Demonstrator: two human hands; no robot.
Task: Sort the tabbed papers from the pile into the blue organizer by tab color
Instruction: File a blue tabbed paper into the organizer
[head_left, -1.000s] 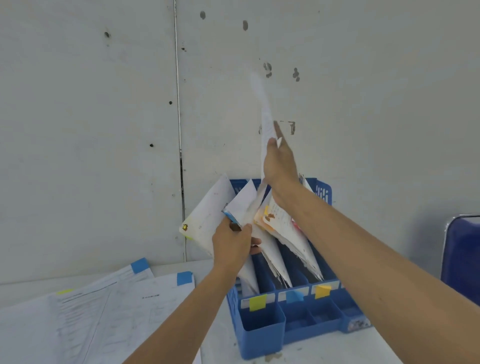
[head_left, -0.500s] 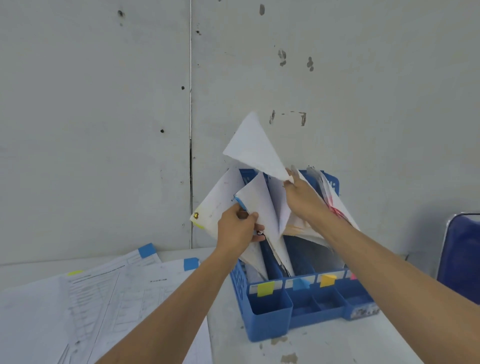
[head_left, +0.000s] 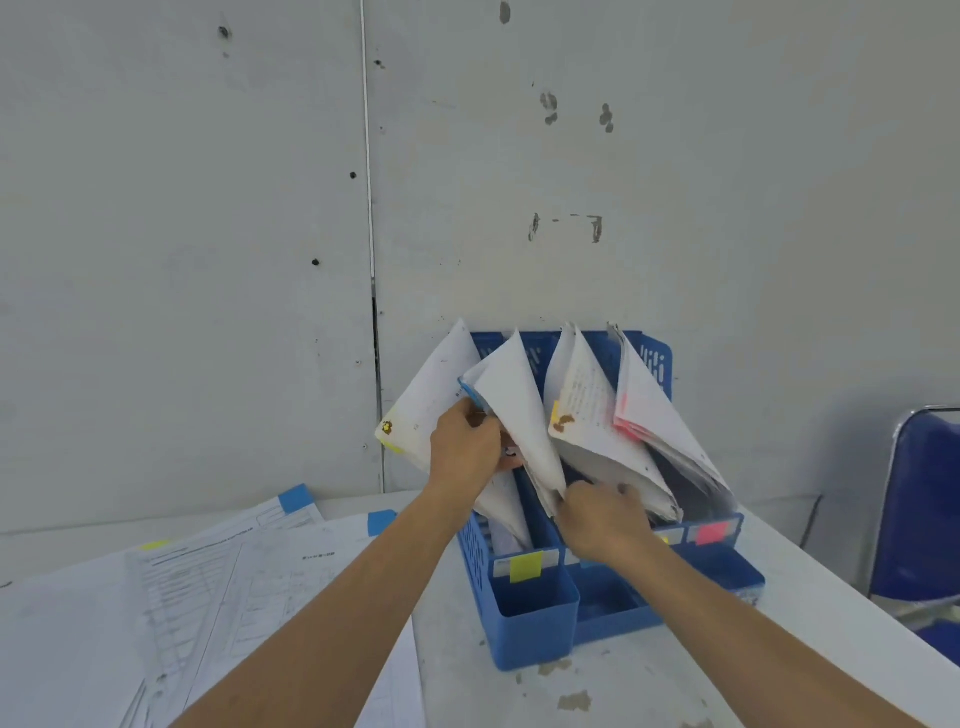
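4 paper bundles (head_left: 597, 426) standing in blue organizer (head_left: 535, 623), back edge of table (head_left: 649, 686). L hand (head_left: 465, 449) gripping blue-tabbed bundle (head_left: 514, 410); R hand (head_left: 602, 522) reaching at its base, grip unclear. Pile (head_left: 234, 582) lying at left edge, 2 blue tabs (head_left: 296, 499) showing

A plain office or back room is suggested. A blue organizer (head_left: 535, 623) with colour-tabbed slots is set on a white table (head_left: 457, 696) (its paint chipped at the near edge), with filed papers (head_left: 597, 415) stood in it and printed forms (head_left: 234, 597) spread to the left. Behind, a bare grey panel wall (head_left: 208, 208) is marked by holes, scuffs and a vertical seam (head_left: 370, 208). A blue metal-framed chair (head_left: 924, 509) is seen at the right.
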